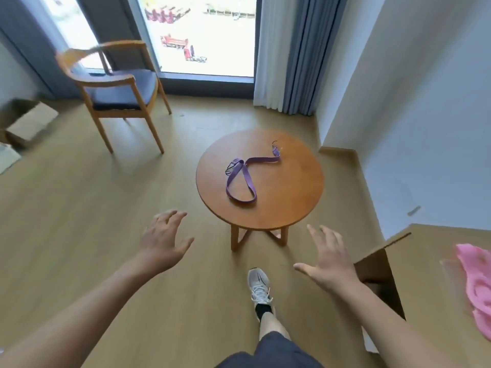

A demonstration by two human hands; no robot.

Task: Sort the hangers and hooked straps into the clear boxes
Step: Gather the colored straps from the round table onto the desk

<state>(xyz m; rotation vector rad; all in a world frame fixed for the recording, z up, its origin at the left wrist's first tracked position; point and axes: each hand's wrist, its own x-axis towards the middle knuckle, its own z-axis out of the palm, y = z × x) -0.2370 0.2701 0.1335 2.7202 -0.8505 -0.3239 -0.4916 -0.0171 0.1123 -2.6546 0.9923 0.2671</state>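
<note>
Head view: hooked strap (240,181), purple, loose on round desk (297,208), ahead of and between both sets of fingers; long axis runs from near loop rightward to far hook; left hand (162,240), right hand (329,257) spread, holding nothing, neither clearly nearer; clear boxes unseen; cardboard box (372,264) beside right fingers, contents hidden.

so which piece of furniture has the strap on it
The round wooden table: the purple hooked strap lies on its top. The wooden armchair by the window bears no strap.
</note>
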